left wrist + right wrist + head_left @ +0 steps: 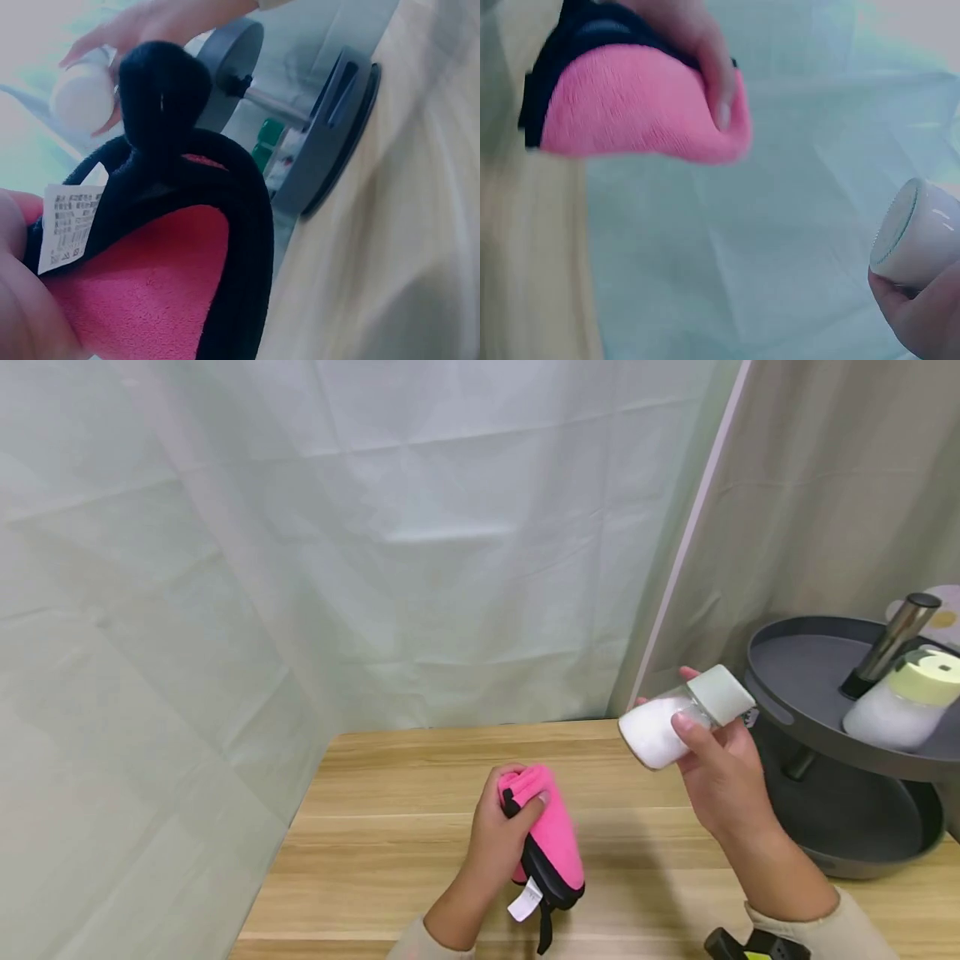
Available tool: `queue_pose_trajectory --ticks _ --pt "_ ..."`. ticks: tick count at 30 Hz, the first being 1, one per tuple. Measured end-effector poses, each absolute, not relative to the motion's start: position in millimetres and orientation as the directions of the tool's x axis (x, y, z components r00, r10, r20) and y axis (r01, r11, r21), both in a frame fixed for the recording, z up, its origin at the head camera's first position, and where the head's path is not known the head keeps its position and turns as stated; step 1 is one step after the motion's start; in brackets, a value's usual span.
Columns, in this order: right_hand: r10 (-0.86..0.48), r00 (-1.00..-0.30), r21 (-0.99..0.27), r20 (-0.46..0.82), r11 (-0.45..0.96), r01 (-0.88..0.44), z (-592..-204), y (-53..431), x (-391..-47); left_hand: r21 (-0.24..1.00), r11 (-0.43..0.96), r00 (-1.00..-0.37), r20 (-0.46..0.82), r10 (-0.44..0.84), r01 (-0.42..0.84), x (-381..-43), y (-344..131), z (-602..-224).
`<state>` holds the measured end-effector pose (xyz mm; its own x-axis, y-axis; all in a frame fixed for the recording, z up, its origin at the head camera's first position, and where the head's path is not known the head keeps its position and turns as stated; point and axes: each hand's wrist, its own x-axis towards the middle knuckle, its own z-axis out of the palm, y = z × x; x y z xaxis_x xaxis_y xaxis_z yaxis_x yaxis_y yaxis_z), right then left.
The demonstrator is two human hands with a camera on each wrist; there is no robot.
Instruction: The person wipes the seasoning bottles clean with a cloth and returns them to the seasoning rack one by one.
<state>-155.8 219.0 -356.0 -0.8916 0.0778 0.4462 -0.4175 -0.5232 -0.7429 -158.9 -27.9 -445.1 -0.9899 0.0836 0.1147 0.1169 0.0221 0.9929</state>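
My left hand (498,827) grips a soft pink fleecy article with black edging (557,843) by its upper end, thumb across its front. A white label (525,900) and a black strap hang from the lower end, low over the table. In the left wrist view, its black border (247,225) runs round a pink fleecy surface. My right hand (727,777) holds a clear seasoning jar (656,731) of white powder, tilted, its white lid up to the right. The jar is raised above the table, left of a two-tier rack. In the right wrist view the jar's base (900,225) shows.
On the grey two-tier round rack (795,710) at the right, the upper tray holds a second jar with a pale green lid (903,702) and a steel-and-black cylinder (892,643). Pale curtains (465,543) hang behind the wooden table (375,843).
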Motion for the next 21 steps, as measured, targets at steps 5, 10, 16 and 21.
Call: queue_pose_trajectory --ticks 5,10,16,21 --pt "0.137 -0.866 -0.732 0.48 -0.482 -0.482 -340.6 236.9 -159.0 0.993 0.045 -0.993 0.11 0.052 0.112 -166.4 -40.6 -439.7" --pt "0.222 -0.847 -0.745 0.483 -0.404 -0.53 -327.5 253.7 -160.9 0.991 0.095 -0.995 0.091 0.033 0.093 -172.6 -56.9 -436.3" --pt "0.312 -0.814 -0.762 0.491 -0.299 -0.574 -311.6 276.6 -167.9 0.989 0.143 -0.999 0.047 0.009 0.048 -180.8 -79.8 -438.4" --pt "0.394 -0.785 -0.773 0.479 -0.234 -0.589 -303.3 294.3 -176.5 0.987 0.163 -1.0 -0.01 -0.018 -0.013 -186.0 -103.6 -447.0"
